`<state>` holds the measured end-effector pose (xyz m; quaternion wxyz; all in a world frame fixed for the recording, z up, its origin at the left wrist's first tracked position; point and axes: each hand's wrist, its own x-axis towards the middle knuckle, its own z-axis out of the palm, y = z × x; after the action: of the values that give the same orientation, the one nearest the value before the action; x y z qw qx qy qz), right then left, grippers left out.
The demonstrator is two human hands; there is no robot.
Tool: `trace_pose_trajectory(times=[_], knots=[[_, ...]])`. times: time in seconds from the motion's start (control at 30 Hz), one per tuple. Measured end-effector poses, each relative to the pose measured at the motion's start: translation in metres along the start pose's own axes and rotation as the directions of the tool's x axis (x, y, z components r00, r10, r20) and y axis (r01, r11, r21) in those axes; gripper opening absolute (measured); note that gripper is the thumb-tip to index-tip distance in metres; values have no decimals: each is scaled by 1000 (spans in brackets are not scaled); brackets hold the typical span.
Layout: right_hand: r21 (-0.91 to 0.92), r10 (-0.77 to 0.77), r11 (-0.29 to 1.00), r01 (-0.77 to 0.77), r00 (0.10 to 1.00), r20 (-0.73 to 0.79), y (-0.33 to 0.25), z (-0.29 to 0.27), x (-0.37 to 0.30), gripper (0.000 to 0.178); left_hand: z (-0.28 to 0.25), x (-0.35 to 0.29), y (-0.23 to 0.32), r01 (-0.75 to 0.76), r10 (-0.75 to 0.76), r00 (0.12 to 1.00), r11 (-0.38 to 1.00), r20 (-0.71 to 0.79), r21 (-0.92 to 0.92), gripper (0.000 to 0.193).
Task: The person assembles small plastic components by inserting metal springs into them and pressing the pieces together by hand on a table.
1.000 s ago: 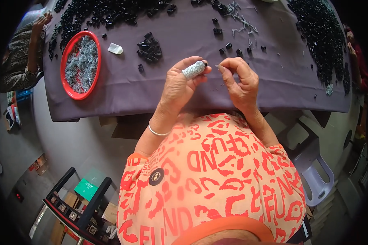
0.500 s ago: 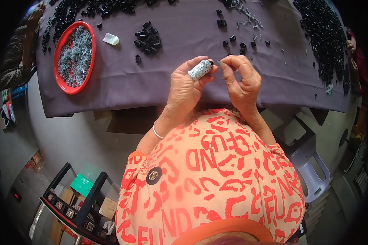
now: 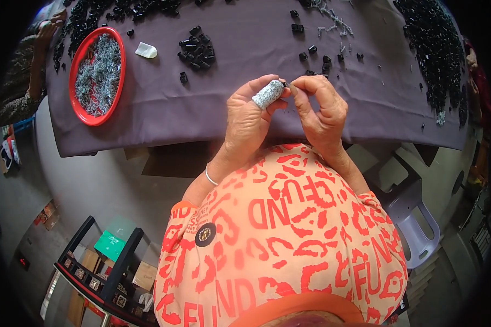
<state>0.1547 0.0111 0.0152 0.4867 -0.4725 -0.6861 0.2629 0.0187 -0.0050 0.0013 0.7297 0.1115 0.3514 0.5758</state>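
My left hand (image 3: 246, 111) is closed near the table's front edge. One of its digits seems to wear a speckled grey-white finger cover (image 3: 268, 94). At that cover's tip the fingers grip a small black plastic part (image 3: 285, 84), mostly hidden. Beside it, my right hand (image 3: 322, 106) is closed in a pinch, thumb against forefinger, right up at the black part. In the now frame the thin thing between those fingertips is barely visible; the earlier frame shows a small slim pin there.
A red oval tray (image 3: 73, 103) of small grey-clear pieces lies at left, a white finger cover (image 3: 146, 50) beside it. Black parts sit in a small pile (image 3: 197, 52) and a large heap (image 3: 431, 54) at right. Loose pins (image 3: 335, 22) lie far back. A co-worker's arm (image 3: 35, 65) shows at left.
My right fingertips have moved slightly left, bringing the pin up to the black part in my left hand. The gap between the hands has closed.
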Motion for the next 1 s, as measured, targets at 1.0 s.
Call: trace_pose_trajectory(times=[1.0], knots=[[25,71,997,-73,995,64,4,8,-8,7,-13,-3,-10,-17,24,997,995,-67,97,22]])
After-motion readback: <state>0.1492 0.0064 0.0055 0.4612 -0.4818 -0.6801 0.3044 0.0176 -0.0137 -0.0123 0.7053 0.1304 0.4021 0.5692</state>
